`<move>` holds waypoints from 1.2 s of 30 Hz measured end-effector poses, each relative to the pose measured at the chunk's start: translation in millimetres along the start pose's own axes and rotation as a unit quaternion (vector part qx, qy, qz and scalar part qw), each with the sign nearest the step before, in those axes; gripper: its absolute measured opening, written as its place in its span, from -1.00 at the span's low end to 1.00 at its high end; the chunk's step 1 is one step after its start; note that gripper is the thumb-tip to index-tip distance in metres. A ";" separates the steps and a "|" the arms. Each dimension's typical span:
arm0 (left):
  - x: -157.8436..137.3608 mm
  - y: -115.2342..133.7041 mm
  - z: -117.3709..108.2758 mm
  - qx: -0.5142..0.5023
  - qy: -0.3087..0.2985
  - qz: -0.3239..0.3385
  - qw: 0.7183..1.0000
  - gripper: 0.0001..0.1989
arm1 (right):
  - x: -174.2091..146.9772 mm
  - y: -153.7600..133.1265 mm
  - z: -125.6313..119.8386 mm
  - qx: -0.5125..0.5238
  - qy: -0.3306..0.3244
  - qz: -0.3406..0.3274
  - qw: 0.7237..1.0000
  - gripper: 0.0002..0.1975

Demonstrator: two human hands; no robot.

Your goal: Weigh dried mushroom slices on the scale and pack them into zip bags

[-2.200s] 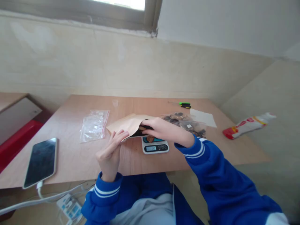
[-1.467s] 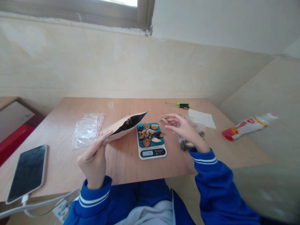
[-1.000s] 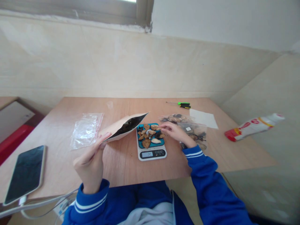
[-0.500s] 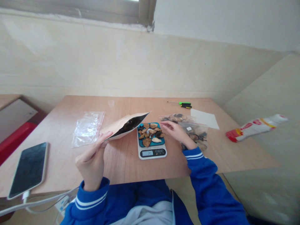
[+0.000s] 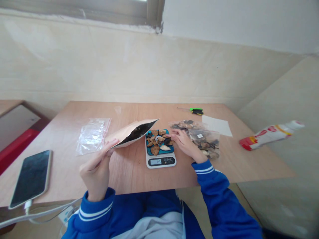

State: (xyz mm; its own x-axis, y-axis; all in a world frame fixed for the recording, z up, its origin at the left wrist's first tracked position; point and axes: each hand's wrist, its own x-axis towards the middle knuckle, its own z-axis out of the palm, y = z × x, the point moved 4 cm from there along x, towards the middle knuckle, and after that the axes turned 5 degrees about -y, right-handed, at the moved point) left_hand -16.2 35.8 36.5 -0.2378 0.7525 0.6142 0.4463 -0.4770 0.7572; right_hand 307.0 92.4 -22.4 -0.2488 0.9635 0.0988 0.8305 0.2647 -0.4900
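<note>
My left hand grips the near edge of a light brown paper bag. The bag lies tilted with its dark mouth open toward the scale, and dark contents show inside. On the blue platform of the small digital scale lie several dried brown mushroom-like pieces, one of them pale. My right hand is at the platform's right edge, its fingers reaching over the pieces. Its fingertips are close together at a piece, and whether they grip it I cannot tell.
Clear bags of similar dried pieces lie right of the scale. Behind them are a paper sheet and screwdrivers. A white and red bottle lies at right. Plastic bags and a charging tablet are at left.
My right hand has moved left, from beside the scale to over the pieces on its right side. My left hand and the paper bag stay nearly where they were.
</note>
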 end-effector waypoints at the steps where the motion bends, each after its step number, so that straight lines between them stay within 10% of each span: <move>1: -0.2 0.0 0.1 0.001 -0.002 -0.001 1.000 -0.70 | 0.4 0.2 0.7 0.001 0.001 -0.001 1.000 -0.48; 14: -0.9 0.7 0.0 0.016 0.003 0.002 1.000 -0.77 | -22.7 -30.8 -4.1 -0.025 0.057 -0.053 0.997 -0.77; 36: -2.0 3.7 -0.4 -0.009 -0.027 -0.001 1.000 -0.74 | -13.0 -65.1 12.9 -0.092 0.007 -0.036 0.995 -0.73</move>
State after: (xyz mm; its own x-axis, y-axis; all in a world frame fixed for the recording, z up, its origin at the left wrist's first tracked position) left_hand -14.4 32.4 38.2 -0.1921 0.7769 0.5995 0.4301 -0.4825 0.7630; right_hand 249.8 62.1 -2.9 -0.3053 0.9418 0.1407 0.8880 0.3350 -0.3150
